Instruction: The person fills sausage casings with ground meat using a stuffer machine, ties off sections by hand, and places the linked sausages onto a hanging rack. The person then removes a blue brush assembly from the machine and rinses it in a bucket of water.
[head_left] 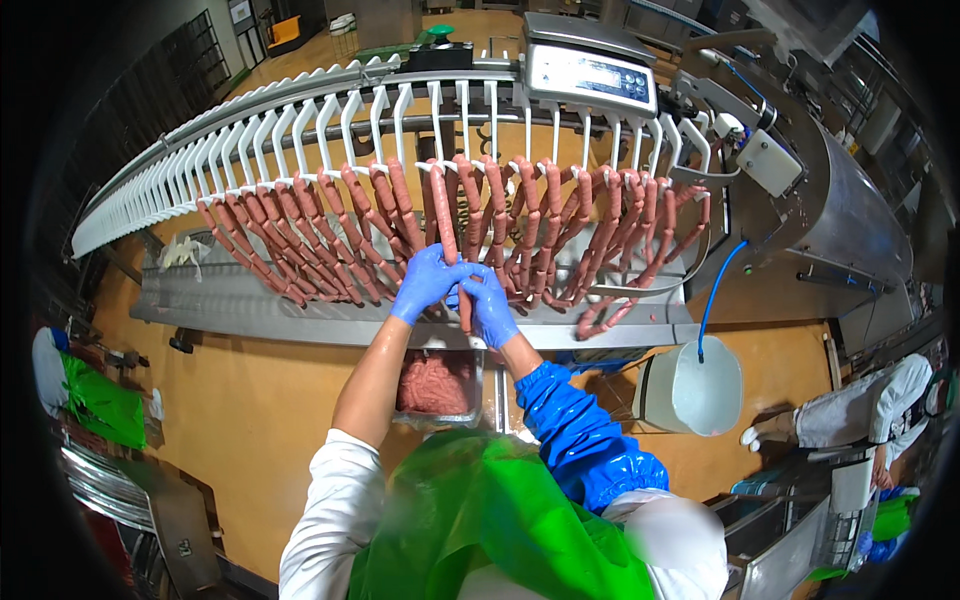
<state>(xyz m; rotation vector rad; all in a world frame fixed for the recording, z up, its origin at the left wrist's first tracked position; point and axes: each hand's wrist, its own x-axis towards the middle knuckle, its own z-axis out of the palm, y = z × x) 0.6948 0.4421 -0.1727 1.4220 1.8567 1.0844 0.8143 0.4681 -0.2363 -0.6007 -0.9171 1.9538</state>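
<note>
Both my hands wear blue gloves and meet at a string of sausages (442, 208) that hangs from a white hook. My left hand (428, 282) is closed round a link of this string. Just right of it and slightly lower, my right hand (488, 306) is closed on the same string, its fingers overlapping the left ones. A link end pokes out below the hands; the exact grip is partly hidden. On both sides, several more linked strings of raw sausages (545, 230) hang from the row of white hooks (300, 130).
A metal trough (220, 290) runs beneath the sausages. Below it stands a tray of ground meat (436, 386). To the right are a pale bucket (700, 400) with a blue hose (718, 290) and a large steel machine (850, 220). A digital scale (590, 75) sits above. Other people stand at both sides.
</note>
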